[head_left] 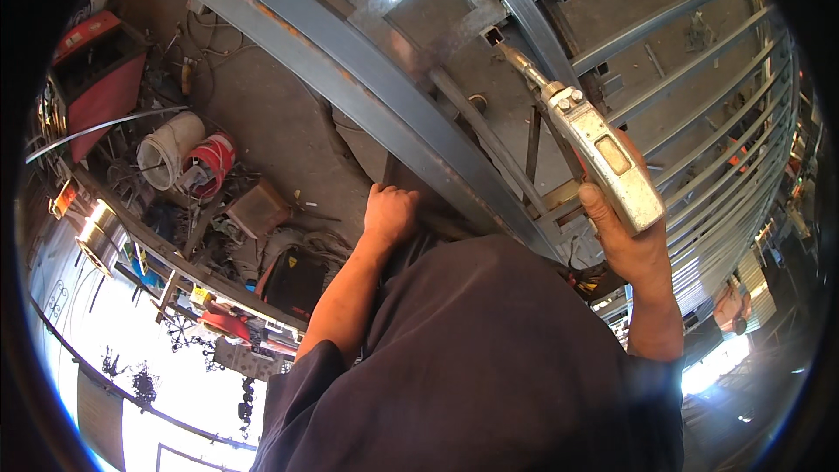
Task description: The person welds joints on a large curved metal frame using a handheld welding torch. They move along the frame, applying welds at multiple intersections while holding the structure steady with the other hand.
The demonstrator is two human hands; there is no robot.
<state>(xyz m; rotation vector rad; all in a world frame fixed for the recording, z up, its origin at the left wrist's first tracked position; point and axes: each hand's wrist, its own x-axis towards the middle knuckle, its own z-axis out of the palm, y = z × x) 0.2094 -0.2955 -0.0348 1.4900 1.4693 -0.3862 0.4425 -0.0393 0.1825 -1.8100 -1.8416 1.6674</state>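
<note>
Grey metal welding torch [603, 162] with long thin tip sits right of middle, tip touching shiny steel bar frame [489, 17]. Right hand [634, 240] wraps tight around torch. Left hand [389, 214] curled, resting on long grey steel beam [350, 79], middle of frame. Red bucket [210, 162] and white bucket [166, 149] at left.

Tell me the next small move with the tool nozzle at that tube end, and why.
Probably ease the nozzle forward a touch: it appears just short of the open tube end. The right hand grips the tool, and the left hand braces on the steel bar.
</note>
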